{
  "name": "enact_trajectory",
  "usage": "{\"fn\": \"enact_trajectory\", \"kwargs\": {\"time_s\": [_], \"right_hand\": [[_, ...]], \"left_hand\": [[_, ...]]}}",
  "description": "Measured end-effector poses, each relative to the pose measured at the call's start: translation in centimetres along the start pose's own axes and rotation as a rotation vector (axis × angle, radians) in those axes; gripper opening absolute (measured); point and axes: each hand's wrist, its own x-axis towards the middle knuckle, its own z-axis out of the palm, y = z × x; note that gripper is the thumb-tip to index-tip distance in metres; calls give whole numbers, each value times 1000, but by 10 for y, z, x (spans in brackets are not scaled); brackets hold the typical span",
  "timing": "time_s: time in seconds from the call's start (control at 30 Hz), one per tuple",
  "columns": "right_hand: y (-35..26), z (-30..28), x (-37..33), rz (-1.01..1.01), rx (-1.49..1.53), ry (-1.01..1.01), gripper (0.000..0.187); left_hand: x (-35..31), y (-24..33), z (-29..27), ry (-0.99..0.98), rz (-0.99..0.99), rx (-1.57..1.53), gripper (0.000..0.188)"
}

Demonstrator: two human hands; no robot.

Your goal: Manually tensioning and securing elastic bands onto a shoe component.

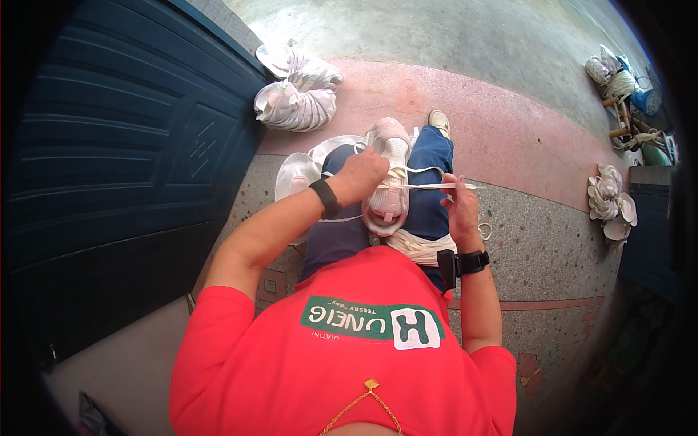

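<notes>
A pale pink and white sneaker [395, 149] lies lengthwise over my thighs, its heel opening toward me. White shoelace [429, 186] crosses its upper and stretches right to my right hand [461, 211]. That hand pinches the lace near its tip, the loose end sticking out past the fingers. My left hand [361, 175] is closed against the sneaker's left side, by the lacing. What its fingertips grip is hidden. A bundle of cream laces [422, 248] rests on my lap below the heel.
White shoes or shoe parts [297, 174] lie beside my left leg. Strung bundles of pale shoes [298, 102] stand by the dark blue door [138, 109]. Another bundle [609, 200] sits at right. Farther right is a wooden-legged stool [620, 120] with piled items.
</notes>
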Motion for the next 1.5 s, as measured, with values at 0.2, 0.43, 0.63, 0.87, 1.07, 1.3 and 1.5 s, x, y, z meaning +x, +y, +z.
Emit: {"fn": "enact_trajectory", "kwargs": {"time_s": [0.2, 0.43, 0.63, 0.87, 1.07, 1.3, 1.5], "right_hand": [[-5, -16, -6, 14, 207, -16, 46], [-32, -111, -25, -229, 371, 115, 46], [-54, -168, -49, -320, 402, 272, 43], [-66, -261, -58, -485, 629, 428, 45], [-67, -294, -47, -408, 630, 407, 23], [-57, -21, 28, -546, -766, -47, 21], [-32, 74, 59, -581, -1541, -421, 29]], "left_hand": [[2, 11, -8, 64, -56, 260, 8], [12, 4, 5, 159, -148, 253, 9], [11, 18, -6, 296, -197, 37, 8], [-19, 21, 8, 52, -430, -230, 11], [-17, 13, 6, 25, -393, -349, 26], [-52, 11, -10, -131, -367, -353, 30], [-59, 10, -9, -78, -373, -377, 26]]}}
